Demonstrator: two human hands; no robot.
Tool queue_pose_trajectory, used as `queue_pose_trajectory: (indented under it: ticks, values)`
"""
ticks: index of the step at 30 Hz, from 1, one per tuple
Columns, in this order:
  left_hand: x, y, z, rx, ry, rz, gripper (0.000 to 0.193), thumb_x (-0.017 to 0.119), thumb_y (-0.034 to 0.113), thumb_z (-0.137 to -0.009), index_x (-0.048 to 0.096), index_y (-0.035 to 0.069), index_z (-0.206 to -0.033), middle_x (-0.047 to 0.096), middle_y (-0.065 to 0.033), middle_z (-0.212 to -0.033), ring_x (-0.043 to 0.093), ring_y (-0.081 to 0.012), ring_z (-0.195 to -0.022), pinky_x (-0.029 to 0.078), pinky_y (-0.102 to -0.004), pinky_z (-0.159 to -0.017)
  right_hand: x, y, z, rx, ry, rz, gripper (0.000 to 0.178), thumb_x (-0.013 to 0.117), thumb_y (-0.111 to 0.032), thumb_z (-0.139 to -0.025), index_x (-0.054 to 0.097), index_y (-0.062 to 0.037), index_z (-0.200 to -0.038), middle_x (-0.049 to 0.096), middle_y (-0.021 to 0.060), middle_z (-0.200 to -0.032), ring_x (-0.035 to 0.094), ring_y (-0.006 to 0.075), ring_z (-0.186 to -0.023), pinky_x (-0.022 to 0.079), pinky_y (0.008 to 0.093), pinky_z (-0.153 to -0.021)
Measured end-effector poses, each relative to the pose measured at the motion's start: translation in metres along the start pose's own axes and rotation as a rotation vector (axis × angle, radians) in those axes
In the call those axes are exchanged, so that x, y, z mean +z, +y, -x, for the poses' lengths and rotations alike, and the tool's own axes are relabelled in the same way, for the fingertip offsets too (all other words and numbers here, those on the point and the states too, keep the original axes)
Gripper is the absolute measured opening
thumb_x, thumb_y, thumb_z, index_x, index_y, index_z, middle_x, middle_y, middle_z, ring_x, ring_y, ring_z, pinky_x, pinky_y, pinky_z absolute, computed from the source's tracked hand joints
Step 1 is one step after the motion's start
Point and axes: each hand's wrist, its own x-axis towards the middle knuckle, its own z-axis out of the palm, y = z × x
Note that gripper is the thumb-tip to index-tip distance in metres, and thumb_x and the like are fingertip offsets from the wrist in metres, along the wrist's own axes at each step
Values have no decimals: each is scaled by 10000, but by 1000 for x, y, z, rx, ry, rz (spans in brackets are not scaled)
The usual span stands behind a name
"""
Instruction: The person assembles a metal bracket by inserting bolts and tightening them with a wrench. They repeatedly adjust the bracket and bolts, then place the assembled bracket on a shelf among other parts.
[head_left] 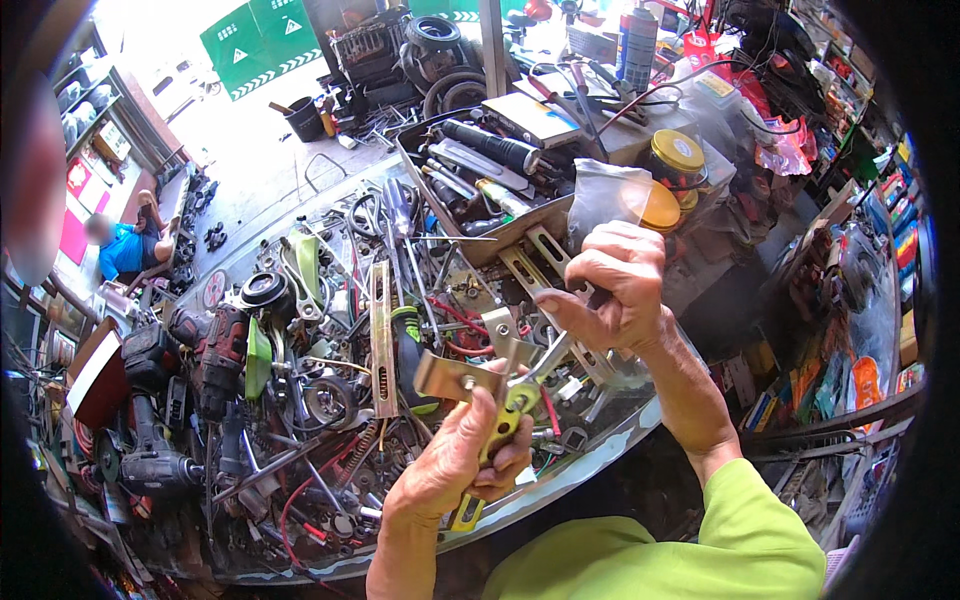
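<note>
My left hand point(450, 455) is closed around a yellow-green slotted bar point(508, 415), its lower end poking out beneath my fingers. A bent metal bracket point(450, 378) sits against the bar's upper end, with a bolt head on it near my left thumb. My right hand point(612, 290) is raised just to the right, fingers curled and thumb out, gripping a silver wrench-like tool point(552, 357). The tool's lower end meets the bar beside the bracket; its exact jaw is hard to make out. Another slotted metal bar point(540, 262) lies behind my right hand.
Tools and hardware crowd the bench point(590, 465). Cordless drills point(212, 350) lie left, a black-green handled tool point(408, 345) in the middle. Behind are a metal toolbox point(440, 205) and yellow-lidded jars point(678, 150). A person in blue point(130, 250) is at far left.
</note>
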Motion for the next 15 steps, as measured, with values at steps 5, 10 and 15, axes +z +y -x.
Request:
queue_pose_trajectory:
  ticks: [5, 10, 15]
  values:
    - [-10, -8, -5, -55, -18, -44, 687, 448, 688, -885, 440, 111, -1257, 430, 12, -660, 340, -31, -447, 266, -185, -382, -5, -7, -3, -37, 93, 52, 386, 783, -237, -732, 494, -104, -512, 428, 22, -483, 456, 207, -423, 315, 323, -442]
    - [-10, -9, -11, 37, 70, 28, 558, 382, 593, -960, 425, 133, -1272, 476, -18, -665, 370, -50, -427, 289, -190, -369, 1, -9, 1, 254, 241, -120, 441, 652, -70, -859, 432, -51, -477, 346, 18, -431, 334, 142, -383, 236, 293, -413]
    - [-10, -1, -15, 304, 184, 224, 480, 295, 533, -1003, 379, 178, -1316, 569, -71, -756, 485, -111, -476, 337, -216, -350, 7, -15, 0, 974, 185, -480, 615, 490, -435, -997, 504, -16, -548, 365, -55, -501, 325, 48, -511, 255, 272, -469]
